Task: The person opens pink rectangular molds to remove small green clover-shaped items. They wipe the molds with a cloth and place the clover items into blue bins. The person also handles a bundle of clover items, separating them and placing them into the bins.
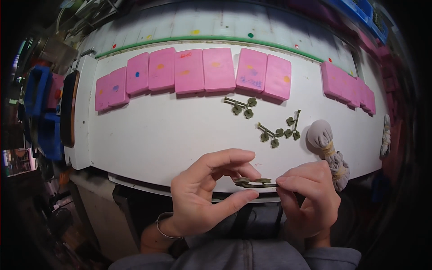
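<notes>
Between my hands, over the near edge of the white table (148, 148), is a small dark green sprig-shaped piece (256, 183), seen nearly edge-on. My right hand (310, 198) pinches its stem end between thumb and fingers. Around its other end, the thumb and curved fingers of my left hand (202, 189) stand apart; I see no clear grip there. Three similar green sprigs with rounded lobes lie just beyond: one at the back (243, 107), one in the middle (271, 134) and one farther right (294, 125).
Pink blocks (219, 69) with coloured marks line the table's far side, and more pink blocks (346, 85) stand at the right. A tied grey cloth bundle (321, 134) lies beside my right hand. Behind runs a green strip (180, 38). Blue bins (39, 94) stand at the left.
</notes>
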A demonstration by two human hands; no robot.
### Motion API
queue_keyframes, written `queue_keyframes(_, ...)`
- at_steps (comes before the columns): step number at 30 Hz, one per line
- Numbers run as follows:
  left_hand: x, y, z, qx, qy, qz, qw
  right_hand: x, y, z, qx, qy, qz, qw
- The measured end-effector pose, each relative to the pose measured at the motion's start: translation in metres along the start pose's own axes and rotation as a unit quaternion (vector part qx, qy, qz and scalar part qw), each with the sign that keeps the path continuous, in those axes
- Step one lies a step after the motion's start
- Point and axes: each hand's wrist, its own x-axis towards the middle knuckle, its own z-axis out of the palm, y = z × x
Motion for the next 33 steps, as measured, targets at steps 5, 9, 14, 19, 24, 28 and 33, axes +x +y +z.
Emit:
queue_keyframes(5, -0.004, 0.0, -0.002, -0.041, 0.007, 0.007, 0.999, -0.002, 0.002, 0.005, 0.073, 0.012, 0.026, 0.997)
queue_keyframes(9, -0.008, 0.003, -0.001, -0.038, 0.012, -0.041, 0.998, -0.005, 0.004, 0.012, 0.132, 0.041, 0.05, 0.989)
queue_keyframes(14, -0.013, 0.004, -0.001, -0.064, 0.025, -0.067, 0.995, -0.012, 0.001, 0.018, 0.197, 0.053, 0.122, 0.971)
queue_keyframes(19, -0.014, -0.001, 0.0, -0.132, 0.024, -0.137, 0.982, -0.014, -0.001, 0.02, 0.189, 0.065, 0.131, 0.971)
queue_keyframes(24, -0.015, -0.018, 0.011, -0.27, 0.054, -0.162, 0.948, -0.009, 0.0, 0.029, 0.109, 0.06, 0.039, 0.992)
queue_keyframes(28, -0.016, -0.019, 0.014, -0.267, 0.072, -0.172, 0.945, -0.008, 0.0, 0.025, 0.121, 0.046, 0.067, 0.989)
queue_keyframes(33, -0.019, -0.025, 0.017, -0.28, 0.07, -0.165, 0.943, -0.012, -0.004, 0.025, 0.174, 0.057, 0.118, 0.976)
